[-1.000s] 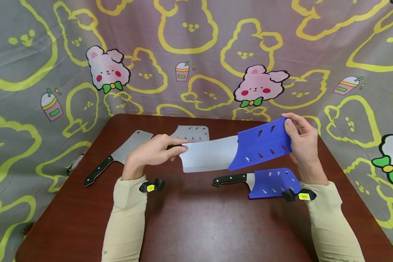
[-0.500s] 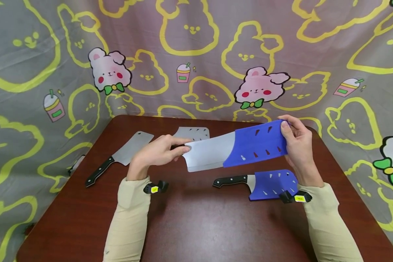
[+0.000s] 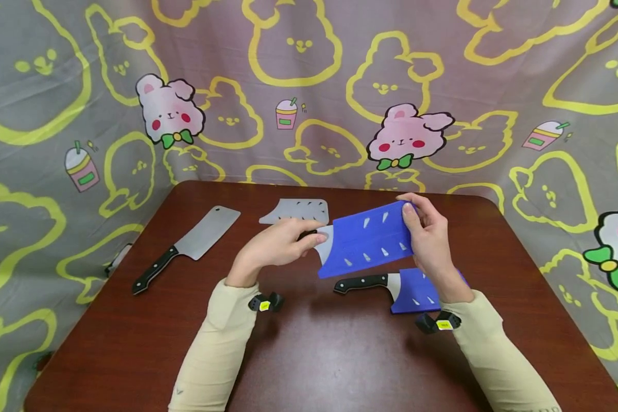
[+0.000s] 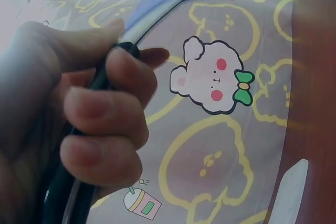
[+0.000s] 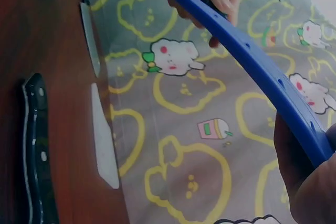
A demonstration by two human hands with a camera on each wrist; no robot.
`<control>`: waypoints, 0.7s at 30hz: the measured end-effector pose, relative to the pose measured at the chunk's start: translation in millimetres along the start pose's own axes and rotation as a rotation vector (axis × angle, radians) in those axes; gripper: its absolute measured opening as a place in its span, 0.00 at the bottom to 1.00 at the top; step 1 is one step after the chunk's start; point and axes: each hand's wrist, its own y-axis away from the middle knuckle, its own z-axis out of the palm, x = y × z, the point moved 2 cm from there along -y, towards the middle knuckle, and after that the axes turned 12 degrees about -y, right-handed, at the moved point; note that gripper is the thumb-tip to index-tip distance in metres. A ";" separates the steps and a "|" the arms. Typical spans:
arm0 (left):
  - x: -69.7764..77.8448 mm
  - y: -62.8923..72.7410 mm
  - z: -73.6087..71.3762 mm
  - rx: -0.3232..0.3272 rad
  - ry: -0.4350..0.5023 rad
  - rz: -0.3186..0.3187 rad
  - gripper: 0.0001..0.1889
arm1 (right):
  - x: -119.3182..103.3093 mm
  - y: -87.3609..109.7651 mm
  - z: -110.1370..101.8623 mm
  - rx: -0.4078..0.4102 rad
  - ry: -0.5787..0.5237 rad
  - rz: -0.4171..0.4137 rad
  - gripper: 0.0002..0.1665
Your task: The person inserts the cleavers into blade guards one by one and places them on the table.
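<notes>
My left hand (image 3: 275, 249) grips the black handle of a cleaver (image 3: 325, 243) above the table; in the left wrist view its fingers curl round that handle (image 4: 63, 182). Most of the cleaver's blade sits inside a blue slotted blade cover (image 3: 368, 237), with only a strip of metal showing by the handle. At the cover's far end my right hand (image 3: 430, 240) pinches it between thumb and fingers. Beneath, a second cleaver with a black handle (image 3: 363, 282) lies on the table in its own blue cover (image 3: 417, 292), partly hidden by my right wrist.
An uncovered cleaver (image 3: 206, 232) lies at the table's left. A white slotted blade cover (image 3: 301, 210) rests near the back edge, partly behind my left hand. Patterned cloth (image 3: 319, 86) hangs round the brown table (image 3: 309, 366).
The blue cover has slid left over the blade, covering most of it. My right hand has moved left with it, while my left hand has come right with the cleaver.
</notes>
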 end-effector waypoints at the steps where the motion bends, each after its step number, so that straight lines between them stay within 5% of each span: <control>1: -0.1 -0.5 1.0 -0.001 -0.004 -0.003 0.15 | 1.5 1.1 0.7 0.000 0.002 0.007 0.19; 11: -2.7 -0.2 0.2 -0.007 0.009 -0.011 0.10 | 8.3 0.8 2.6 -0.088 0.085 0.075 0.22; 21: -14.3 -1.2 15.1 -0.182 0.073 -0.135 0.23 | 15.5 -10.4 -20.7 -0.251 0.333 0.232 0.25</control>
